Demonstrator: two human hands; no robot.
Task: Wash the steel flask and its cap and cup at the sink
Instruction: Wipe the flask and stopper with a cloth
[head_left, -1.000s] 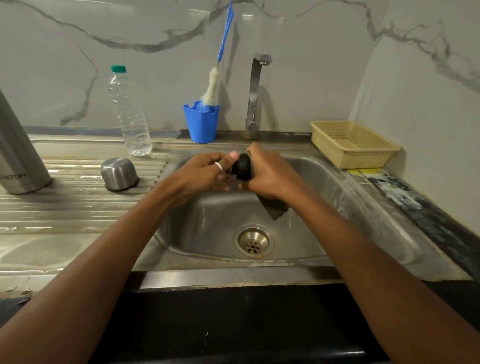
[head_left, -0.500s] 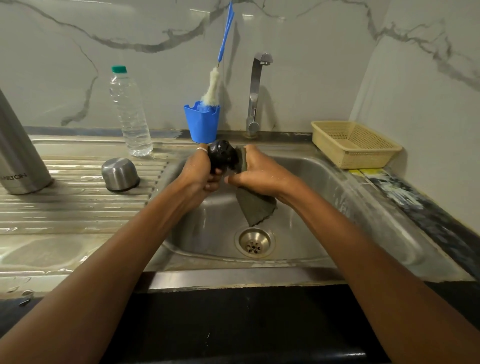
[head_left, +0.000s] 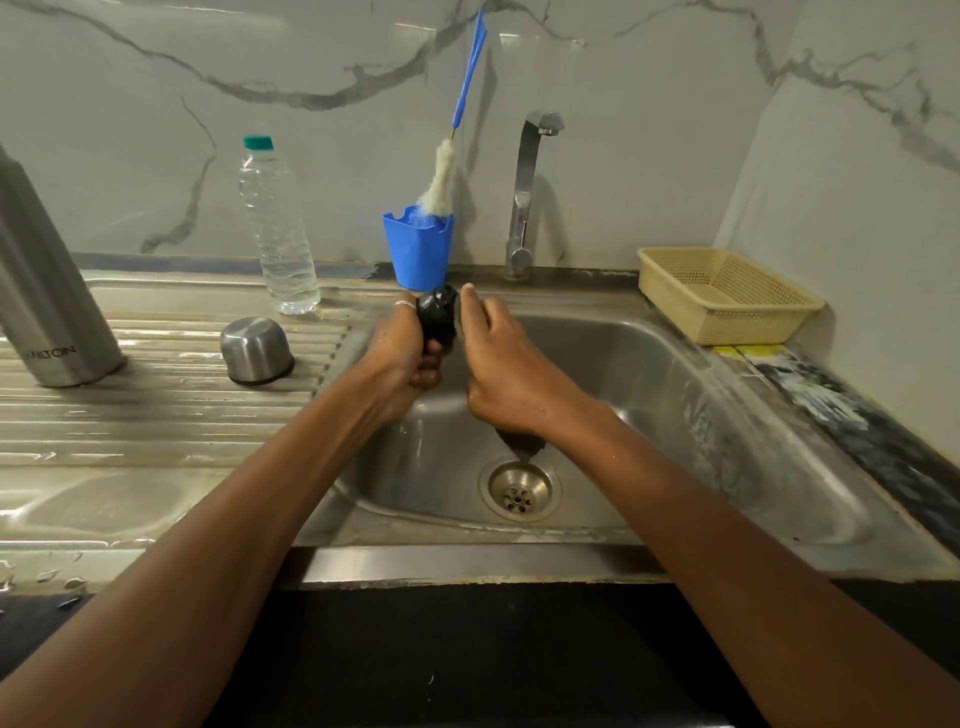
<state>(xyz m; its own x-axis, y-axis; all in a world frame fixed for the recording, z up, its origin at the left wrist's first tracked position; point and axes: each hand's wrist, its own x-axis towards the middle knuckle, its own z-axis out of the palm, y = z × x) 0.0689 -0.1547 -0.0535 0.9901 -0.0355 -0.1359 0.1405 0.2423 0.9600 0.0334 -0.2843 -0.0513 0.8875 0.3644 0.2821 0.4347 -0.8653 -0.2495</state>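
The tall steel flask (head_left: 47, 291) and upturned round steel cup (head_left: 254, 351) stand on the ribbed desk. Over the steel sink (head_left: 779, 395), the left hand (head_left: 400, 353) grips the black cap (head_left: 439, 317). The right hand (head_left: 504, 374), fingers nearly straight, presses a dark scrub cloth (head_left: 519, 444) against it. Wet, the cap could slip from the left hand's grip and drop.

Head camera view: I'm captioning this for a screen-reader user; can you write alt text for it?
Over a steel sink, the left hand grips a black cap while the right hand presses a dark cloth against it. A steel flask and an upturned steel cup stand on the drainboard to the left.
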